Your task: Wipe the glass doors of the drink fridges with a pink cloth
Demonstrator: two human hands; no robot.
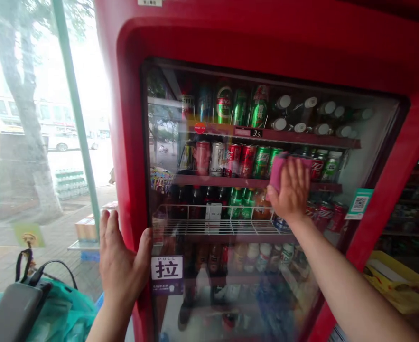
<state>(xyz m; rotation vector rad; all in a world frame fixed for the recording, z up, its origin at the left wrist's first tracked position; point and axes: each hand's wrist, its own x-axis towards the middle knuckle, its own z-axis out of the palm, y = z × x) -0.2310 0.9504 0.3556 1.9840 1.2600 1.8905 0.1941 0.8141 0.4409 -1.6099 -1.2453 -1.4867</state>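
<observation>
A red drinks fridge (131,142) with a glass door (209,299) stands right in front of me. Against the glass, my right hand (292,190) presses a folded pink cloth (276,175), palm towards the door and fingers stretched over it. Rows of cans and bottles show behind the pane, including green cans (261,161) left of the cloth. My left hand (124,261) is at the red left edge of the door, thumb spread from the fingers and nothing in it. Beside it is a white and purple "PULL" sticker (167,274).
At lower left, a grey box-shaped device (13,308) lies on a teal plastic bag (63,308). A green post (76,109) and a tree (27,109) stand to the left. Yellow packaging (397,273) is at lower right. A QR code sticker (359,204) marks the door's right side.
</observation>
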